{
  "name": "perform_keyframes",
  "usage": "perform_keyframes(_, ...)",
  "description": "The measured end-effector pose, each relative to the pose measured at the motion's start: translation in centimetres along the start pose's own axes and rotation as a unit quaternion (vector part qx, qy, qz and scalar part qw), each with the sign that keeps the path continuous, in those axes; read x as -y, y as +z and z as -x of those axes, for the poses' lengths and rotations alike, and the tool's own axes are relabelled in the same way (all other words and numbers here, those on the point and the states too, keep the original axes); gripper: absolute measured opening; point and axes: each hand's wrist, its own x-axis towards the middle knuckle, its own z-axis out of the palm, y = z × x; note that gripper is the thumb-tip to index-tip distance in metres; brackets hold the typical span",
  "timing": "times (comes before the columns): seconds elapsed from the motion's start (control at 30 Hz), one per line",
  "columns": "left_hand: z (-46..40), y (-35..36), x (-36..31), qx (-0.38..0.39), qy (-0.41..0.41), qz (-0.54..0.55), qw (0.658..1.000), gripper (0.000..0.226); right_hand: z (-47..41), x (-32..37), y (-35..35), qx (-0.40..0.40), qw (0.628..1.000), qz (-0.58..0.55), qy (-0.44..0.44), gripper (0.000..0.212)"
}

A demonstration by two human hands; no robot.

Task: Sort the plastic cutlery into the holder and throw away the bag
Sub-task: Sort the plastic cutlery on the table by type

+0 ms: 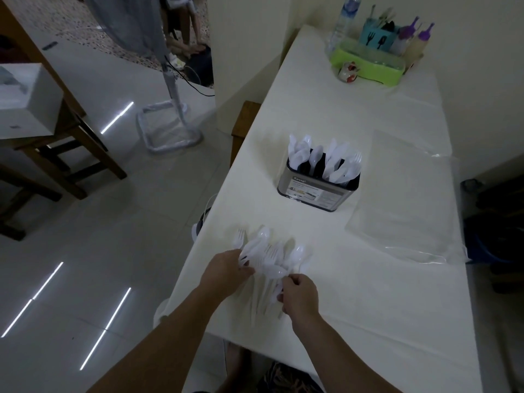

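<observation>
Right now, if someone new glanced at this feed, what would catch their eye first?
Probably the loose pile of white plastic forks and spoons at the near end of the white-covered table, with the left hand and right hand both gripping pieces of it. Next, the shiny metal holder mid-table, already bristling with white cutlery. To its right lies the clear plastic bag, flat and empty-looking.

Both forearms are bare to the frame edge; no sleeves, watch, or rings are visible. The left hand (226,269) and right hand (300,296) are ungloved. A dark patterned garment (286,377), apparently shorts, and a bare foot (236,361) show below.
</observation>
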Motion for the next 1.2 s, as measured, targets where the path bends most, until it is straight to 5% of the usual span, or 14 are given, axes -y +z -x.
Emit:
perform_keyframes(0.2,-0.1,-0.4,0.0,0.01,0.007,-0.038,0.999,0.026,0.1,-0.1,0.3,0.005,1.0,0.003,-0.009,0.021)
perform_keyframes(0.37,-0.5,-1.2,-1.2,-0.006,-0.071,0.11,0.991,0.031,0.3,0.3,0.7,0.011,0.999,0.005,-0.044,0.013)
perform_keyframes(0.57,0.2,-1.9,-1.7,0.015,-0.124,0.35,0.928,0.019,1.2,1.9,2.6,0.074,0.99,0.045,-0.115,0.013)
perform_keyframes(0.93,1.8,-3.0,1.7,0.011,-0.191,0.45,0.873,0.021,2.2,3.8,6.0,0.13,0.95,0.161,-0.234,0.022)
perform_keyframes(1.2,1.8,-4.7,1.6,0.0,-0.189,0.474,0.86,0.019,-3.8,7.3,4.7,-0.059,0.937,0.277,-0.203,0.024)
